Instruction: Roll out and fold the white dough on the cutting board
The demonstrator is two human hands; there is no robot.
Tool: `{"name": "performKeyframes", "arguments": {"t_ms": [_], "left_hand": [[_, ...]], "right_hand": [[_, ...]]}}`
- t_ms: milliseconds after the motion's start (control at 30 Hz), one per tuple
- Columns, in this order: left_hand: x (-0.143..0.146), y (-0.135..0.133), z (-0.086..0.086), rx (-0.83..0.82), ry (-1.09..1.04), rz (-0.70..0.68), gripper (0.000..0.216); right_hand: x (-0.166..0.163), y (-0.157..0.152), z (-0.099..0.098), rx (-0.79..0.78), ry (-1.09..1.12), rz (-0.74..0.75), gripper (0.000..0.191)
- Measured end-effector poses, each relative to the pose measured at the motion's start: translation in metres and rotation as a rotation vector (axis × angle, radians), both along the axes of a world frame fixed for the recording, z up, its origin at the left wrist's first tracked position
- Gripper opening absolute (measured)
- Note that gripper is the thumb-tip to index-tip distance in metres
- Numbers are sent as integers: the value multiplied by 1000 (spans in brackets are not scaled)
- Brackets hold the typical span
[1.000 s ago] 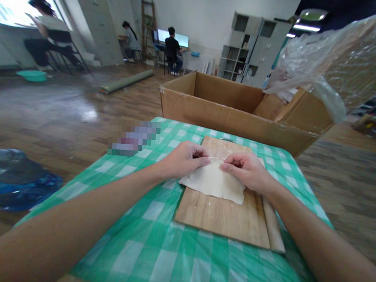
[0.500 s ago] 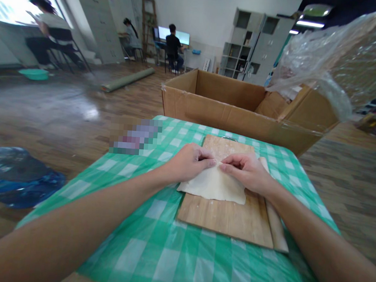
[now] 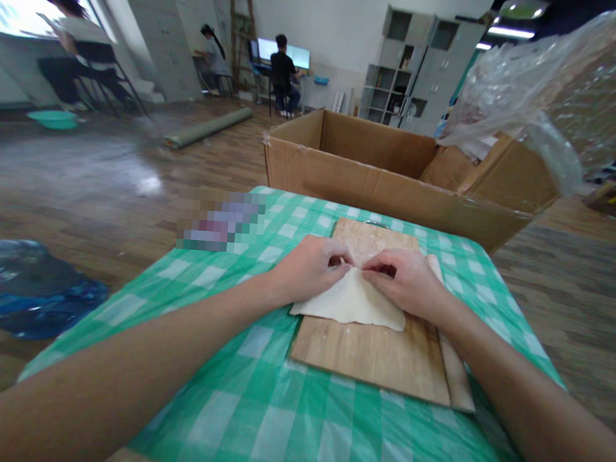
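From afar, I see the bare left hand (image 3: 310,268) has come nearer to the bare right hand (image 3: 413,280), both pinching the far edge of the thin cream-white dough sheet (image 3: 353,303) on the rectangular wooden board (image 3: 373,355), which seems more gathered there.

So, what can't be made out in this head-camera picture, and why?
All in the head view:
Dough sheet, far edge: partly covered by the left hand and right hand.
Wooden rod, middle: behind the right hand.
Cardboard box, bottom: hidden by its near wall.
Pixelated patch at the table's left edge: contents blurred out.
Blue plastic: cut off by the picture's left edge.
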State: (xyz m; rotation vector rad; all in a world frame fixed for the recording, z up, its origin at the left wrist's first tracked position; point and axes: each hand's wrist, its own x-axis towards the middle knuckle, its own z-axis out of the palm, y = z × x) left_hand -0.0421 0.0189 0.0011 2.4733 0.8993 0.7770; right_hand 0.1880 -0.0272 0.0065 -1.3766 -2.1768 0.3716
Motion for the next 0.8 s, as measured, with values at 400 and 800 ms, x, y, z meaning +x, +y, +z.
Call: {"name": "performKeyframes", "arguments": {"t_ms": [400,800], "left_hand": [[-4,5,-3,-33,-2,-37,12],[-11,7,11,-26,30,-150,13]], "right_hand": [[-3,-1,-3,33,2,57,10],[7,-2,5,161,-234,258,28]]}}
